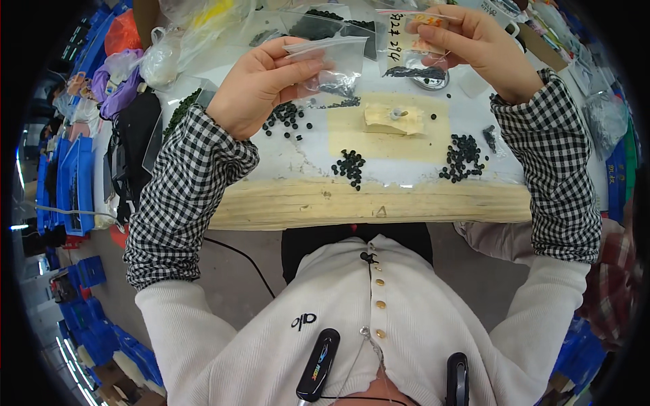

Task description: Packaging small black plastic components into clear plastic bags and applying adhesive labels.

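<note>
My left hand (261,84) pinches the top of a small clear zip bag (333,64) with a few small black round parts in its bottom. My right hand (477,44) holds up a second clear bag (414,47) that carries an orange label and a line of black parts along its lower edge. Both bags hang above the white worktop (298,159). Below them lie loose clusters of black round parts: one near my left hand (288,118), one at the front middle (350,166), one at the right (462,157).
A small beige block with a metal piece (395,118) sits on a yellowish patch of the worktop. More clear bags (318,24) lie at the back. Blue bins (71,183) stand to the left, and a wooden edge (365,203) fronts the bench.
</note>
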A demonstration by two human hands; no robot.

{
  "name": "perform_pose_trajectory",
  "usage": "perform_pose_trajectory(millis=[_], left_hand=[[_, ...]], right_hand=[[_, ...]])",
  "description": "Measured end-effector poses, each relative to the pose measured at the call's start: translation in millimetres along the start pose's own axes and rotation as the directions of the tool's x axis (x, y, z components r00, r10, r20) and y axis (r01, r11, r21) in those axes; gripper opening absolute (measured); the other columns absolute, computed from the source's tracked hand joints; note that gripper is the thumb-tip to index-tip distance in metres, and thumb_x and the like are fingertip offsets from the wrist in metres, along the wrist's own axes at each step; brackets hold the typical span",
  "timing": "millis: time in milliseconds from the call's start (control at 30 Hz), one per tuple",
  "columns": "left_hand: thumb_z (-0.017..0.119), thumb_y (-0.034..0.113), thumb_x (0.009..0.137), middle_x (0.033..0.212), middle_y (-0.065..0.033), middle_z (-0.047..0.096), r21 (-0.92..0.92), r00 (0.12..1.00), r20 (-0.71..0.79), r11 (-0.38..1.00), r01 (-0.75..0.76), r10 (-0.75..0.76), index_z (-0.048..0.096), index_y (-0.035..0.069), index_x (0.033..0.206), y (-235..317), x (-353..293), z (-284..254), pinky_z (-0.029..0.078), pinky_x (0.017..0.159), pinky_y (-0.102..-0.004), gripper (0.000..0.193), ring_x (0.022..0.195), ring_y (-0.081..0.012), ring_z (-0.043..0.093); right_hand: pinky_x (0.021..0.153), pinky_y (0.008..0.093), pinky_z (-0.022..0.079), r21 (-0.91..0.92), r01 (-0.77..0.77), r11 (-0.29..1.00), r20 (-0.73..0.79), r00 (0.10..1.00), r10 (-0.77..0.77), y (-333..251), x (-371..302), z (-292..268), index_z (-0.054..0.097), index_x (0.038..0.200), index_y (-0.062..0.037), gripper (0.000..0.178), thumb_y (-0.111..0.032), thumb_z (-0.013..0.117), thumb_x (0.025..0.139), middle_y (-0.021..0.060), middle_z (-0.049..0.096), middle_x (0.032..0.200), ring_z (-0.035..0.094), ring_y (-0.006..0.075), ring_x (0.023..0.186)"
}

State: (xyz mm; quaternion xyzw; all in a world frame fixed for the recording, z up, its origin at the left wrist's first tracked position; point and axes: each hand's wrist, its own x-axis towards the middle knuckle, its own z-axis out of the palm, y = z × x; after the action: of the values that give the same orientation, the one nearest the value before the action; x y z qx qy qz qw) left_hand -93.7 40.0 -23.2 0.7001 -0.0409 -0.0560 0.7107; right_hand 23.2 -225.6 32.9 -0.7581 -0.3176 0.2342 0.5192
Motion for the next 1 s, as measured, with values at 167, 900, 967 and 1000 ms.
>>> perform_pose_trajectory(millis=[167,900,967,1000], left_hand=[[0.057,0.014,0.093,0.111,-0.0079,0.065,-0.058,1.000,0.017,0.998,0.001,0.000,0.055,0.006,0.118,10,14,7,0.051,0.088,-0.0265,0.026,0.097,-0.0104,0.061],[0.058,0.016,0.093,0.115,-0.0068,0.063,0.030,0.993,0.085,0.996,0.081,-0.084,0.053,0.004,0.124,15,79,62,0.051,0.087,-0.0237,0.034,0.097,-0.0077,0.061],[0.058,0.016,0.093,0.116,-0.0066,0.063,0.025,0.994,0.078,0.996,0.081,-0.083,0.052,0.004,0.125,17,78,63,0.050,0.088,-0.0231,0.035,0.098,-0.0075,0.060],[0.058,0.016,0.093,0.116,-0.0066,0.063,0.023,0.993,0.083,0.997,0.078,-0.080,0.053,0.004,0.125,18,78,64,0.050,0.088,-0.0229,0.035,0.098,-0.0073,0.060]], right_hand=[[0.063,0.0200,0.052,-0.064,0.012,0.998,-0.127,0.992,-0.020,10,-18,-27,0.062,0.100,0.0019,0.016,-0.011,0.056,0.093,0.0030,0.065,0.081,0.062,0.0072,0.068],[0.058,0.0240,0.049,-0.768,-0.079,0.636,-0.379,0.856,-0.351,93,-70,-85,0.062,0.094,-0.0002,0.029,-0.026,0.069,0.084,0.0082,0.065,0.078,0.059,0.0110,0.062],[0.057,0.0227,0.047,-0.769,-0.061,0.636,-0.360,0.864,-0.353,101,-64,-93,0.063,0.092,-0.0004,0.031,-0.030,0.069,0.085,0.0074,0.066,0.078,0.058,0.0097,0.061],[0.057,0.0226,0.047,-0.748,-0.097,0.656,-0.374,0.878,-0.297,99,-59,-90,0.063,0.092,-0.0005,0.031,-0.030,0.068,0.085,0.0074,0.066,0.078,0.058,0.0096,0.061]])
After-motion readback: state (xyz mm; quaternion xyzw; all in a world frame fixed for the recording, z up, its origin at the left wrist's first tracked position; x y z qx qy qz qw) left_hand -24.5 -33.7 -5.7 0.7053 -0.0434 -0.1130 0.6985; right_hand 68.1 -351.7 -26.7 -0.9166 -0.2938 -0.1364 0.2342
